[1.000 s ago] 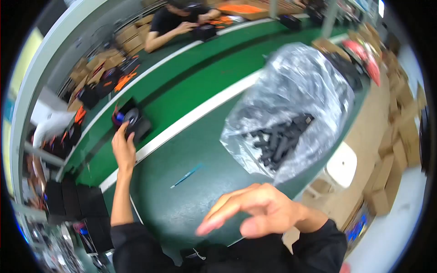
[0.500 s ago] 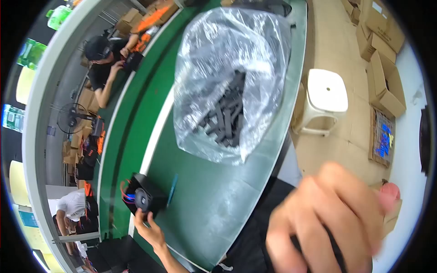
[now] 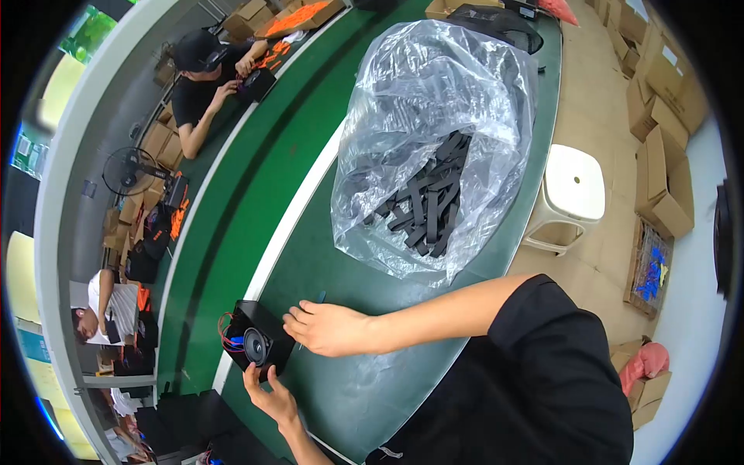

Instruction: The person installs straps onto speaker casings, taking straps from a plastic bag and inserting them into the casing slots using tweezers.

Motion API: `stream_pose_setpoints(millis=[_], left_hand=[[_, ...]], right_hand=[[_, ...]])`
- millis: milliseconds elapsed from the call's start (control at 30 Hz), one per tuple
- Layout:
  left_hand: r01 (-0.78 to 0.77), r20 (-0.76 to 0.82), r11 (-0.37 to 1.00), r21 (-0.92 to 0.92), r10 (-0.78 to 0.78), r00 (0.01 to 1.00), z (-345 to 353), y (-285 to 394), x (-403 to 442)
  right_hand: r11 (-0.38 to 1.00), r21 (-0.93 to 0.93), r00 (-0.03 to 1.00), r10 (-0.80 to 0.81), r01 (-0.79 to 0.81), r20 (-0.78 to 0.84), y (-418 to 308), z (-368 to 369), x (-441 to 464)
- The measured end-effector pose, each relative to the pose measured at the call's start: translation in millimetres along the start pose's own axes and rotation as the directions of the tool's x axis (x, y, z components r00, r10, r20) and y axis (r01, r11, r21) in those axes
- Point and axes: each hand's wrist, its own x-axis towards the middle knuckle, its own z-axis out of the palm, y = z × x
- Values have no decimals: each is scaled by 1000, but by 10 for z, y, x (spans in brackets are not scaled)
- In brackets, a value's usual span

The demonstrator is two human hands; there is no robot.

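Note:
A black speaker box [image 3: 280,339] stands on the green work table with its round speaker [image 3: 256,346] facing up and left. Red and blue wires [image 3: 230,335] stick out at its far side. My left hand [image 3: 271,399] grips the box's near edge, thumb and fingers apart on either side of it. Against the box's right side, my right hand [image 3: 329,328] has its fingers curled together; what lies under them is hidden. Partly covered by that hand, a thin blue stick [image 3: 321,297] lies on the table. Black strips [image 3: 426,198] fill part of a clear plastic bag [image 3: 434,85].
A green conveyor belt [image 3: 232,232] runs beyond a white rail [image 3: 298,205]. Across it a person in a black cap [image 3: 203,70] works on another black box. A white stool [image 3: 573,186] and cardboard boxes [image 3: 665,178] stand on the right. A black bag [image 3: 496,23] lies behind the plastic bag.
My right hand has come down from close to the camera to the speaker box. My left hand stays on the box. The view has shifted, so the bag appears farther right.

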Motion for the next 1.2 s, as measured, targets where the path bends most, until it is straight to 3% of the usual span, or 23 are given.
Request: stream_pose_setpoints(millis=[33,133,167,267,300,367,400,433,500,567,600,700,867,1200], left_hand=[[-27,6,999,34,27,1000,14,-33,-39],[-76,2,996,43,76,997,56,-104,-127],[-87,-7,996,32,87,996,63,-108,-143],[-181,11,983,8,181,983,61,-118,-204],[-194,-42,979,-60,191,981,97,7,-163],[-266,91,963,-49,270,959,21,331,5],[-295,143,955,-42,298,944,3,470,84],[-342,165,939,-18,340,926,7,543,133],[-348,179,937,21,339,924,-94,762,360],[-418,123,902,106,406,906,-202,822,550],[-450,74,886,109,444,893,-323,847,670],[-438,163,897,-63,442,882,-879,1314,1169],[-488,185,829,-273,543,819,-886,1648,1418],[-478,203,776,-412,590,782,-1239,1718,1794]], right_hand=[[997,43,956,-68,58,287,-43,2,28],[986,133,912,-145,101,383,-8,-197,14],[994,102,942,-61,29,330,-59,-213,-58],[988,114,864,-143,99,483,94,-677,-135],[986,157,879,-129,62,459,143,-794,-192],[970,244,908,-100,-2,406,288,-1014,-295],[924,375,914,-87,-74,395,432,-1146,-311],[855,499,919,-76,-139,387,581,-1271,-318],[580,746,940,122,-328,318,809,-1488,-360],[499,805,945,218,-322,243,1050,-1764,-306],[543,769,940,235,-338,247,1150,-1958,-239],[596,787,947,318,-157,-52,1238,-2080,-144],[754,654,911,225,62,-346,1369,-2426,126],[887,420,846,67,192,-529,1471,-3028,496]])
